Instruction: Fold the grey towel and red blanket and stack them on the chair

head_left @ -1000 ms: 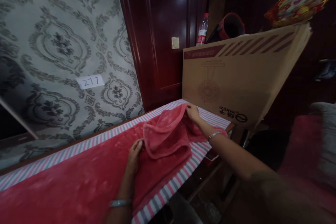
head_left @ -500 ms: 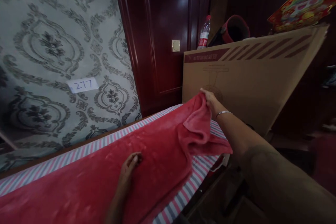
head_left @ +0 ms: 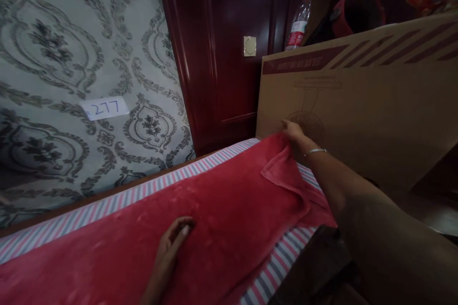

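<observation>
Red plush is before me: the blanket (head_left: 232, 214) lies along the striped cloth (head_left: 277, 267), and my left hand (head_left: 174, 238) is low over its nearer part. One second ago these left fingers were at the folded edge; now they have released it, half curled and grasping nothing (whether they touch the pile, I cannot tell). Also the bunched fold has been drawn out to the right, so the blanket is flatter here and hides more of the stripes; only a turned-over flap remains near the far end. Farther, my right arm is stretched long, with the bracelet (head_left: 315, 151) at the wrist, and my right hand (head_left: 293, 131) seems to pinch the raised far end, fingers pointing left. Behind it stands the cardboard box (head_left: 358, 114), and the bottle (head_left: 298, 24) shows above its top edge.
</observation>
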{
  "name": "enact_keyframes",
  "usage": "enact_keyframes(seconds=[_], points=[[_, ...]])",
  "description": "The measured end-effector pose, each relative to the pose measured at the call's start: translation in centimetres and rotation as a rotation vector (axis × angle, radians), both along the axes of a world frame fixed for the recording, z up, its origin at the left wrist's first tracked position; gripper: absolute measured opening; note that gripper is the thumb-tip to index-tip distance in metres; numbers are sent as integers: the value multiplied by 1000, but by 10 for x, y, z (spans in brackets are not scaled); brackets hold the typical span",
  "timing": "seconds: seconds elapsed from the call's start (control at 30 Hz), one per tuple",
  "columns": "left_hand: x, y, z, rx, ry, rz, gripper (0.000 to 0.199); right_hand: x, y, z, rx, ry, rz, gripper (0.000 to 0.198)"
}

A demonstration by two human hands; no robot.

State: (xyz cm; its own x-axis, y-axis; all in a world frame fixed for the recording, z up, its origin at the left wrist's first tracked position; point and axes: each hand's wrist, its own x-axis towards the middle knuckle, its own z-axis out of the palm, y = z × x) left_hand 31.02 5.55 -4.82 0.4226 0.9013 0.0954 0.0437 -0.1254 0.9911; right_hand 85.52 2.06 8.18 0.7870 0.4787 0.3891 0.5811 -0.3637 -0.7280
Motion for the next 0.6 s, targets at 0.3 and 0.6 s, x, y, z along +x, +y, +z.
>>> enact_keyframes(seconds=[0.3, 0.6], points=[[4, 0, 4, 69, 54, -10, 53, -86, -27, -74, -225, -36, 13, 30], [8, 1, 7, 109, 27, -73, 53, -161, -97, -106, -449, -113, -16, 39]])
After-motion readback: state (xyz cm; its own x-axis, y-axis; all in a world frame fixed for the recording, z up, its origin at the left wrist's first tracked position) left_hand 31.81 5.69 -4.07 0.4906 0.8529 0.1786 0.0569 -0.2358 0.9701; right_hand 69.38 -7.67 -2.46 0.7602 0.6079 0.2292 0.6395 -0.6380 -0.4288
